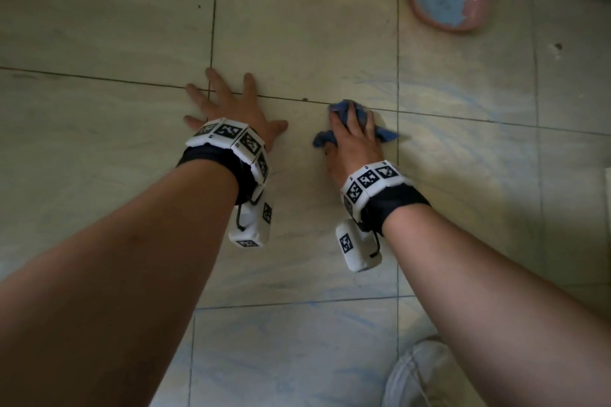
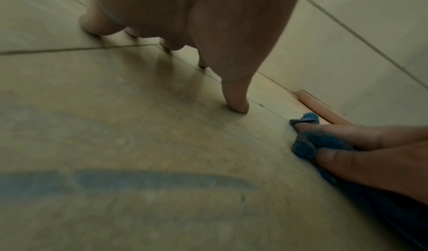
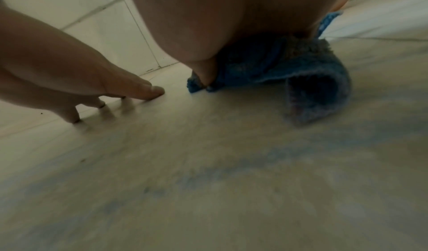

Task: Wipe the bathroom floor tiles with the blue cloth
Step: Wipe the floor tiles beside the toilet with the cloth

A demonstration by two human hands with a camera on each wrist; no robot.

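Your crumpled blue terry cloth (image 1: 344,116) shows a deep, dusty blue against pale beige stone-look floor tiles (image 1: 297,26) veined in soft grey, ruled by dark grout lines and streaked with faint blue smears at near right. Far right, a round pink plastic basin (image 1: 476,3) carries a light blue patch. Your white wristbands (image 1: 228,139) bear black-and-white square marker patterns over black straps.
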